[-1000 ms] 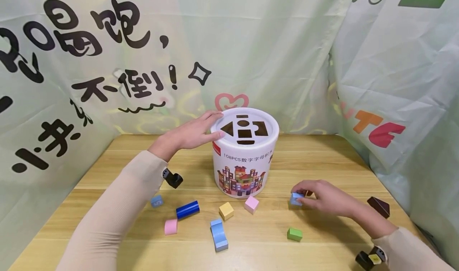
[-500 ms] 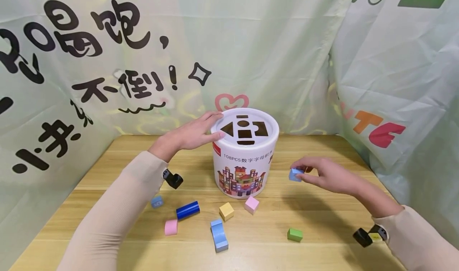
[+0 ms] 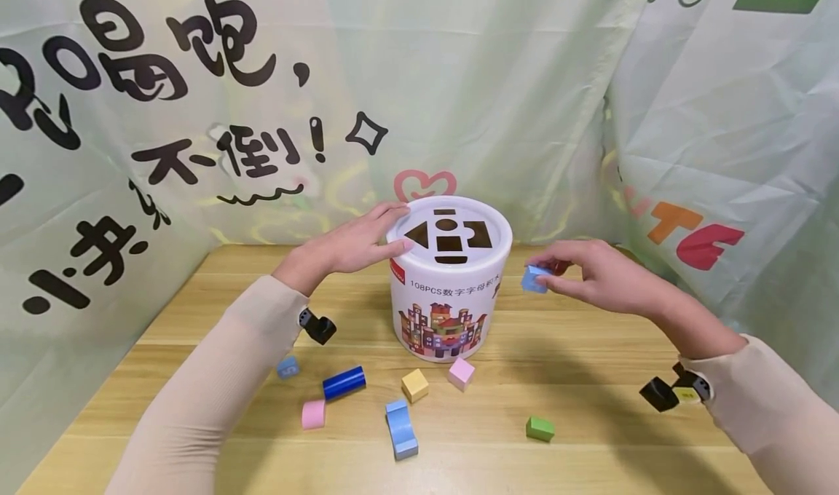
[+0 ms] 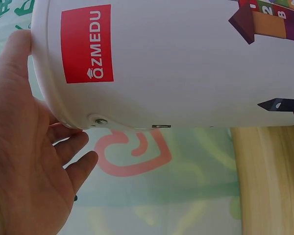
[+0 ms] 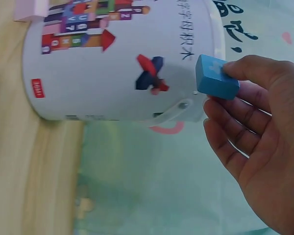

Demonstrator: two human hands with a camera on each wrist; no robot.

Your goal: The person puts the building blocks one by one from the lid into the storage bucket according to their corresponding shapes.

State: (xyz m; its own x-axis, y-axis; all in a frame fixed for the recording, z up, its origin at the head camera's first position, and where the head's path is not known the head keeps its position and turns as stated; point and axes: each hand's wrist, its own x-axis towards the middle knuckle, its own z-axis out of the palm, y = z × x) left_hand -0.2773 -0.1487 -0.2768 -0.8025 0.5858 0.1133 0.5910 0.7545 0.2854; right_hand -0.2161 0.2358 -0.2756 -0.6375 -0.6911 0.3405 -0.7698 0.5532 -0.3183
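A white toy bucket [image 3: 446,298] stands mid-table, its lid [image 3: 501,227] cut with shape holes. My left hand [image 3: 357,244] rests against the lid's left rim [image 4: 44,93] with fingers nearly straight. My right hand [image 3: 593,276] pinches a light blue block [image 3: 534,278] in the air just right of the bucket's upper wall [image 5: 127,63]. In the right wrist view the blue block [image 5: 214,77] sits between thumb and fingertips, close to the bucket's rim.
Loose blocks lie on the wooden table [image 3: 590,349] in front of the bucket: a pink cube [image 3: 462,373], a yellow cube [image 3: 414,385], a dark blue cylinder [image 3: 344,382], a pale blue arch [image 3: 400,429], a green block [image 3: 540,429]. Printed curtains close in the back and sides.
My right hand has lifted the light blue block off the table and carried it up and back toward the bucket's top. The left hand has stayed on the lid rim.
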